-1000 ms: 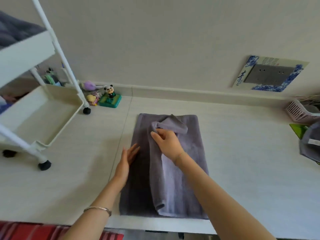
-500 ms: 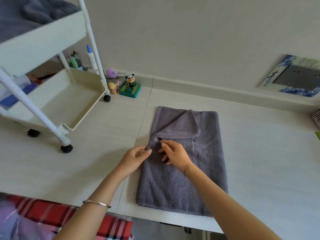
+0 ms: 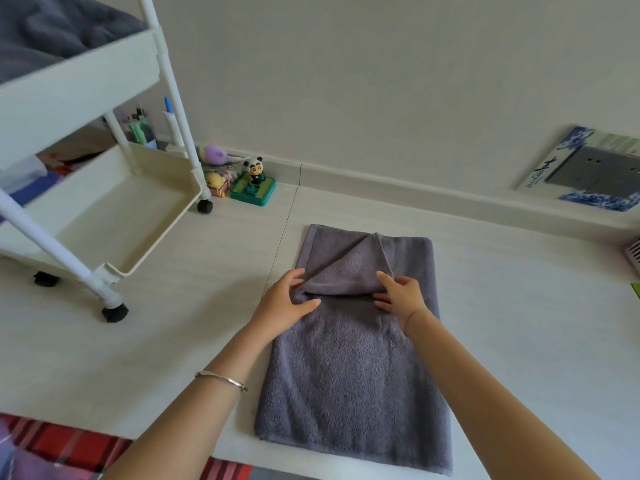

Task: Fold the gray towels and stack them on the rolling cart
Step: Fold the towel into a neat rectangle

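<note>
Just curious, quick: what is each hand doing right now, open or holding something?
Left hand: pinches the folded flap of the rectangular gray terry towel, at its left corner.
Right hand: pinches the same flap's right corner.

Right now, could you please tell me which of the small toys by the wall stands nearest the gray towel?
The panda figure on the green base; the yellow toy and the purple toy sit farther left, toward the cart's wheel.

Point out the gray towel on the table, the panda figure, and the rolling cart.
gray towel (image 3: pixel 353 375), head view, near half of its top layer.
panda figure (image 3: pixel 256 167), head view, its head.
rolling cart (image 3: pixel 104 209), head view, bare floor of its lower tray.
</note>
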`<state>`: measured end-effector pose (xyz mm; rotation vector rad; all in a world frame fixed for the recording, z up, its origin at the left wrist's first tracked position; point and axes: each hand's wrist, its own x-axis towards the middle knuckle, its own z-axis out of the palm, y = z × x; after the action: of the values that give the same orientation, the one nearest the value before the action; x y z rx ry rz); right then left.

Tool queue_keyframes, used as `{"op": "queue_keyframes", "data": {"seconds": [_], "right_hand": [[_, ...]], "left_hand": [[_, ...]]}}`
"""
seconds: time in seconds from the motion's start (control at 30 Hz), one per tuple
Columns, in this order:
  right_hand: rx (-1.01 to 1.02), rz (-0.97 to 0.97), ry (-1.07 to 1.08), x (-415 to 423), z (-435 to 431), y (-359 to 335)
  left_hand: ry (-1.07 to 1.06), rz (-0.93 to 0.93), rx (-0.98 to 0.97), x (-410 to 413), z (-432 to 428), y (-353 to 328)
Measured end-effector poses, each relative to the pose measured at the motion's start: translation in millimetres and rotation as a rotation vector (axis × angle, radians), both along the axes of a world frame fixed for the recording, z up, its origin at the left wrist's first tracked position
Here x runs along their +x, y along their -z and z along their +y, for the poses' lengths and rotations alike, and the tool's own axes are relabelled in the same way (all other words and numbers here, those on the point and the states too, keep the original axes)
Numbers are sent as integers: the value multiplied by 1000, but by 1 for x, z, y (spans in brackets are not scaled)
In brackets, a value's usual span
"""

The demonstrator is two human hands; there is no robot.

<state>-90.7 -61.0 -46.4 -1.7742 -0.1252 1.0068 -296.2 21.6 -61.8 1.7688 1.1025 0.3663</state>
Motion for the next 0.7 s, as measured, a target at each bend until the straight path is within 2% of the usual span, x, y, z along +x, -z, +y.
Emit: {"op": "queue_keyframes", "data": {"seconds": [0.1, 0.23, 0.3, 0.37, 0.47, 0.6, 0.7], "right_hand": [[90, 174, -66, 5, 25, -20], [379, 65, -179, 4, 69, -46], [323, -124, -247, 2, 79, -41], [259, -324, -277, 1, 76, -25], [273, -500, -269, -2, 61, 2], [227, -759, -356, 4, 47, 28], [-18, -1090, -614, 29, 36, 48]], "left_hand": [[29, 46, 119, 4, 5, 3], [-57, 60, 149, 16, 18, 4], [-141, 137, 210, 24, 26, 5], [-164, 248, 381, 31, 28, 6], [7, 306, 602, 53, 26, 6], [269, 498, 632, 94, 24, 21], [199, 582, 626, 112, 28, 36]]}}
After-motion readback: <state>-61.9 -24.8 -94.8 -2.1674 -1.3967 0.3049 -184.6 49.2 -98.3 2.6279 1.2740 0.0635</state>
